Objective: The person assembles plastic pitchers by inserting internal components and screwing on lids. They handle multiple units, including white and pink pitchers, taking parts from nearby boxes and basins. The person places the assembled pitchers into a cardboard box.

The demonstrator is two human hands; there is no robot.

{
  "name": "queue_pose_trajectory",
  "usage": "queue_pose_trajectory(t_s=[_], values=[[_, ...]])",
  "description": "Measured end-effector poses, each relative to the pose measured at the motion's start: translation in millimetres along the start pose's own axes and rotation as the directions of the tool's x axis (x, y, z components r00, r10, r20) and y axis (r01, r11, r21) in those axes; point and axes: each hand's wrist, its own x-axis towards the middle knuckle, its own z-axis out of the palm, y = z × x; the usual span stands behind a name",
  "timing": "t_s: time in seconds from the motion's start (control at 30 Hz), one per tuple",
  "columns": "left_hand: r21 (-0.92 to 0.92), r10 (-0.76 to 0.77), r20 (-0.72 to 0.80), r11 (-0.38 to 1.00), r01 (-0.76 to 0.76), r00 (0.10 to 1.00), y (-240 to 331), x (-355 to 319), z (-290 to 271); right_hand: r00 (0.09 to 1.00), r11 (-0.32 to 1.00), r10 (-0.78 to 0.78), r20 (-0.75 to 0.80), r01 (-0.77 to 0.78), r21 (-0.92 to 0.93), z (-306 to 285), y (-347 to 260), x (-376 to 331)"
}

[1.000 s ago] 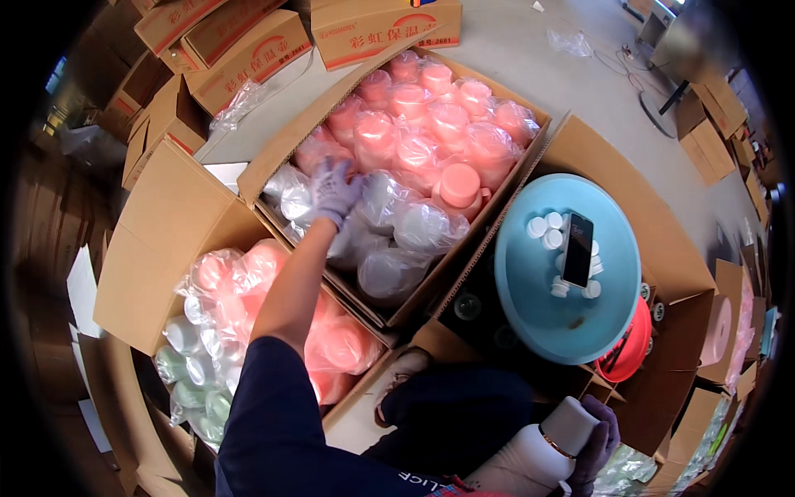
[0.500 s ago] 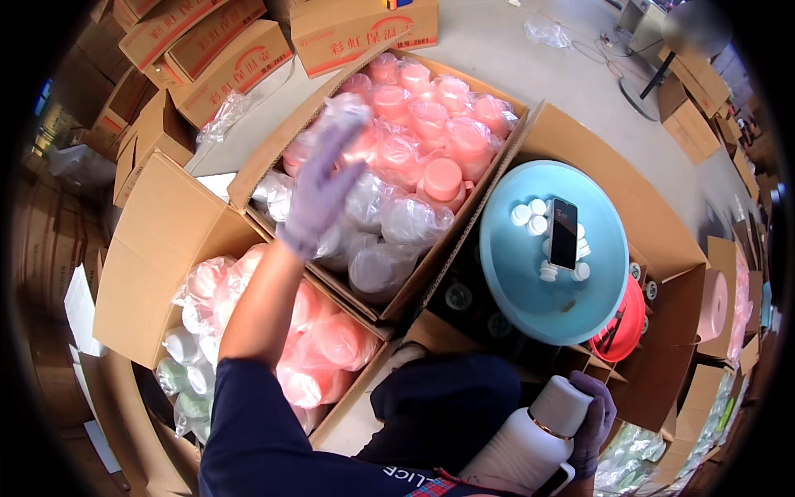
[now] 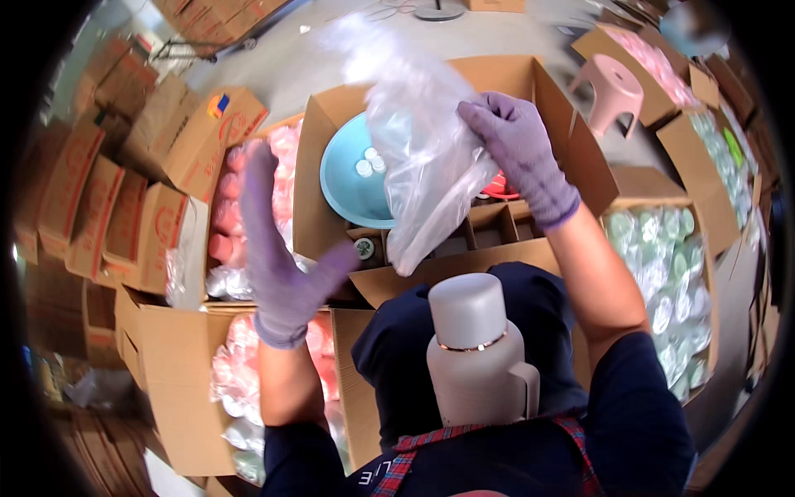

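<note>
Between the fingertips of my gloved right hand [image 3: 523,157] is pinched a see-through plastic bag [image 3: 431,137], which hangs loose and streams up and to the left, partly blurred. My gloved left hand [image 3: 286,257] is open and slightly blurred, thumb apart from the outstretched fingers, with nothing in it. It is raised over the edges of the boxes at left. On my lap stands a white insulated jug [image 3: 476,377] with a handle on its right and a pale lid [image 3: 468,311] above a thin shiny ring. Neither hand touches it.
Ahead, a divided carton [image 3: 497,79] holds a blue basin [image 3: 352,203] with white caps [image 3: 370,163], partly behind the bag. Cartons at left contain bagged pink jugs [image 3: 228,217]. Bagged pale green items [image 3: 662,273] fill a box at right. A pink stool [image 3: 613,87] stands beyond.
The view has swung rightward. My right hand has left the jug, now upright on my lap, and holds the bag. My left hand has come back from the pink jugs and is empty.
</note>
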Motion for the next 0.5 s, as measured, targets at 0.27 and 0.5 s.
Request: queue_pose_trajectory(t_s=[0.27,0.5], values=[[-0.236,-0.478,0.194,0.825,0.514,0.856,33,-22,132,0.896,0.666,0.234,0.377,-0.431,0.609,-36,-10,-5],[-0.401,-0.497,-0.03,0.801,0.445,0.867,61,-46,132,0.983,0.903,-0.161,-0.093,0.108,-0.415,-57,84,-79]])
